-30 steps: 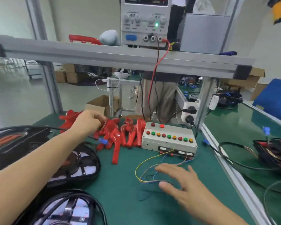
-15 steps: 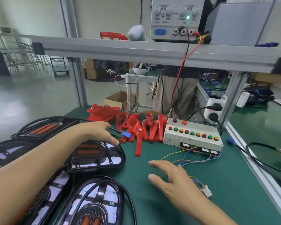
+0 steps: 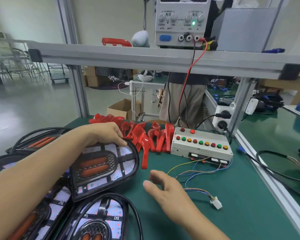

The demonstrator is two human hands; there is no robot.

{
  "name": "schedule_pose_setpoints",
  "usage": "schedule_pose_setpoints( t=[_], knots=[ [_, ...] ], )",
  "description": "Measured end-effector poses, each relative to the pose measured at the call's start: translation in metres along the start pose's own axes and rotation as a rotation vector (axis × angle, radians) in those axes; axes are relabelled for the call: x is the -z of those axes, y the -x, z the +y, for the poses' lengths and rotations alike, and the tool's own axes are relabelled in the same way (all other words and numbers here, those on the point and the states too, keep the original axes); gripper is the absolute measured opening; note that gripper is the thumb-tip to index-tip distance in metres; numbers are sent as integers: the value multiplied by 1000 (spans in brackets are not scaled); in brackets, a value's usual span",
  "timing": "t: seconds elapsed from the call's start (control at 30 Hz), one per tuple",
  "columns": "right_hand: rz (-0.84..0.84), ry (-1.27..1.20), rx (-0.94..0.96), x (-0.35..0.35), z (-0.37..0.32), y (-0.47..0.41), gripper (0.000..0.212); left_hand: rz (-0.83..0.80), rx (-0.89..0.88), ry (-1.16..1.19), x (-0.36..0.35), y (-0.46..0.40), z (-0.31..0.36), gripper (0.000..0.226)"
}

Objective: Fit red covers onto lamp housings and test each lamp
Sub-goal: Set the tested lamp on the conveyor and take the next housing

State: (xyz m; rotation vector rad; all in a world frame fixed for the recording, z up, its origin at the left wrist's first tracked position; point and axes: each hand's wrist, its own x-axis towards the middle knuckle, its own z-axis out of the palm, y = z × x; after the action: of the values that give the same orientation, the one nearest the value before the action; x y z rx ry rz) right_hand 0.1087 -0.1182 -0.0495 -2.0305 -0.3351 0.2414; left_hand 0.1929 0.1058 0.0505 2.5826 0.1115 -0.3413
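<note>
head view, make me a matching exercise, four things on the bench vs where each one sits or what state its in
Things:
1. left hand
2. right hand
3. white connector
4. red covers

Places or states:
A. lying on the green mat at the end of thin wires
B. open above the mat, holding nothing
C. stacked in a row left of the button box
D. gripping the far rim of a lamp housing

Pairs: 1-D, 2-B, 3-A, 4-C
</note>
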Motion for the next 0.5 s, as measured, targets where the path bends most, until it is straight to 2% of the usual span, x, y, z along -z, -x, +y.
schedule_pose_setpoints(
  t=[0.1, 0.2, 0.37, 0.5],
  knots=[
    [5, -310, -62, 2, -6, 1, 48, 30, -71, 216, 0, 5, 16, 14],
    [-64, -501, -42, 4, -11, 1, 32, 123, -162, 419, -10, 4, 33, 15],
    [-53, -852, 11, 7, -14, -5, 40, 189, -247, 784, -34, 0, 54, 20],
    [4, -916, -5, 16, -4, -11, 41, 130, -257, 950, -47, -1, 62, 18]
  ],
)
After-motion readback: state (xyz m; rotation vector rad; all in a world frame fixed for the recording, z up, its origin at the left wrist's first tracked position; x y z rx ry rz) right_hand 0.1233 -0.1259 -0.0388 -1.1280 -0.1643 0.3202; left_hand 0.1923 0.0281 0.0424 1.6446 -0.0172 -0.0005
